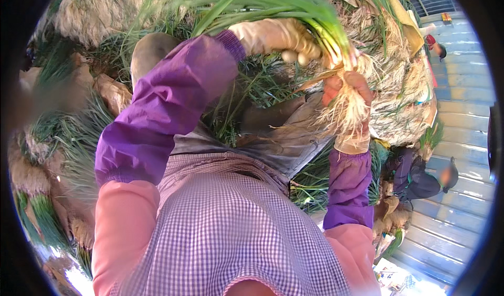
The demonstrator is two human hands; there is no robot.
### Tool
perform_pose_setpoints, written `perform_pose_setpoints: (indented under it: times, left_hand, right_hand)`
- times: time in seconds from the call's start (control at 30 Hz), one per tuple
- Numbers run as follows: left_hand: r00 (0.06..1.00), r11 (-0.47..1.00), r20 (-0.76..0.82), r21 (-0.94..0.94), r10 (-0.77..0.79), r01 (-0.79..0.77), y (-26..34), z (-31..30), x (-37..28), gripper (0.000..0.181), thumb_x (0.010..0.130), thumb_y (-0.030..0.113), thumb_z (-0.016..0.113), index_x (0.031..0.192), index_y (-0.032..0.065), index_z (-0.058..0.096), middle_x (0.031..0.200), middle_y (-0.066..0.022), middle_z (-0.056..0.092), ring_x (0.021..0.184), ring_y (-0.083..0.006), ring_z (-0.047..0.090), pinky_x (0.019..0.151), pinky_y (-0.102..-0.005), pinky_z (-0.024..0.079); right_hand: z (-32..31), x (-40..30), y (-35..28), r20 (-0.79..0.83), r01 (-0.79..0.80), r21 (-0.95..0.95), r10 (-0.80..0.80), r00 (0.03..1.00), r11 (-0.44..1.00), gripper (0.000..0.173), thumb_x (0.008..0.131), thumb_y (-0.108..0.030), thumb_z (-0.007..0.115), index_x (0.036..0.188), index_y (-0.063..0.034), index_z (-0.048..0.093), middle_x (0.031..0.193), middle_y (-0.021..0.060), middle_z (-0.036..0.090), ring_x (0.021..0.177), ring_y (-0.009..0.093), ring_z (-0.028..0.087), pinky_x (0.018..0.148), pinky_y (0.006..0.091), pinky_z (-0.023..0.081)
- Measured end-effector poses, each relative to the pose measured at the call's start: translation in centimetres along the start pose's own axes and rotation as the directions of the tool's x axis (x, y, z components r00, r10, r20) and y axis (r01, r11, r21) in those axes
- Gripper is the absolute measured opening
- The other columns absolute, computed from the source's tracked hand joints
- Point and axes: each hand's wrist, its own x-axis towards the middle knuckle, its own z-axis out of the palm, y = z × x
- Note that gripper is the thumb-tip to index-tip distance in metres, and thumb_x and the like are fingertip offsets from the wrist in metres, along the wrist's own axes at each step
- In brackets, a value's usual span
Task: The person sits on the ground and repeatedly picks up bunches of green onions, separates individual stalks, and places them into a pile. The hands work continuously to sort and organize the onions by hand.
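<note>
A bunch of green onions [334,36] with long green leaves runs across the upper middle, its pale stems and stringy roots [348,109] pointing down. My left hand [285,40], in a pale glove under a purple sleeve cover, is wrapped around the stems and leaves. At the root end, my right hand [354,87] has thumb and fingers pinched on the base of the bunch, by a dry brownish leaf. Roots partly cover this hand and wrist. Beneath both hands lie a dark sheet [291,138] over my lap and loose green leaves [267,83].
Heaped onions with dry roots [405,103] stand at the right, more root heaps [98,12] at the upper left. Bundled onions [45,213] lie at the lower left. A person in dark clothes [423,184] is at the far right, another in red [433,44] beyond.
</note>
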Motion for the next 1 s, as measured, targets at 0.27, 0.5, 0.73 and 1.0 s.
perform_pose_setpoints:
  times: [0.27, 0.5, 0.73, 1.0]
  left_hand:
    - [0.99, 0.719, -0.083, -0.68, 0.116, -0.141, -3.2, -2.5, -3.2, 0.031, 0.091, 0.022, 0.058, 0.115, 0.0018, 0.058, 0.08, 0.0002, 0.064, 0.062, -0.0062, 0.057, 0.057, -0.0201, 0.044]
    - [0.986, 0.97, -0.168, -0.236, 0.01, -0.05, -1.1, 4.3, 0.9, 0.057, 0.08, 0.035, 0.071, 0.117, -0.0055, 0.054, 0.095, -0.0094, 0.067, 0.075, -0.0147, 0.064, 0.067, -0.0241, 0.05]
    - [0.923, 0.655, -0.008, -0.702, 0.385, -0.28, 2.1, 0.4, 0.7, 0.016, 0.083, 0.012, 0.06, 0.092, -0.0001, 0.066, 0.065, -0.0008, 0.058, 0.054, -0.0082, 0.051, 0.047, -0.0205, 0.039]
    - [0.93, 0.093, -0.25, 0.954, -0.268, 0.284, -4.2, 2.5, -5.0, 0.044, 0.08, 0.018, 0.067, 0.122, 0.0096, 0.057, 0.106, -0.0149, 0.065, 0.095, -0.0276, 0.062, 0.084, -0.0345, 0.049]
  right_hand:
    - [-1.9, 2.6, -2.4, 0.446, -0.231, 0.361, 0.051, 0.894, 0.903, 0.031, 0.093, -0.031, 0.045, 0.069, -0.0102, 0.04, 0.043, -0.0071, 0.027, 0.029, 0.006, 0.022, 0.028, 0.0234, 0.023]
    - [-1.2, 1.6, -1.9, -0.112, 0.052, -0.158, -0.07, 0.991, 0.986, 0.037, 0.085, -0.025, 0.058, 0.108, 0.0031, 0.054, 0.072, 0.0104, 0.063, 0.058, 0.021, 0.062, 0.051, 0.0302, 0.054]
    - [-0.1, 0.6, -0.1, -0.152, 0.005, 0.056, 0.004, 0.988, 0.998, 0.036, 0.081, -0.018, 0.062, 0.111, 0.0013, 0.055, 0.068, 0.0033, 0.057, 0.054, 0.013, 0.054, 0.046, 0.0238, 0.045]
    - [-2.3, 1.8, -2.1, -0.103, -0.088, 0.15, 0.105, 0.989, 0.985, 0.031, 0.088, -0.026, 0.055, 0.108, -0.0014, 0.057, 0.067, 0.0028, 0.054, 0.043, 0.009, 0.044, 0.037, 0.0245, 0.037]
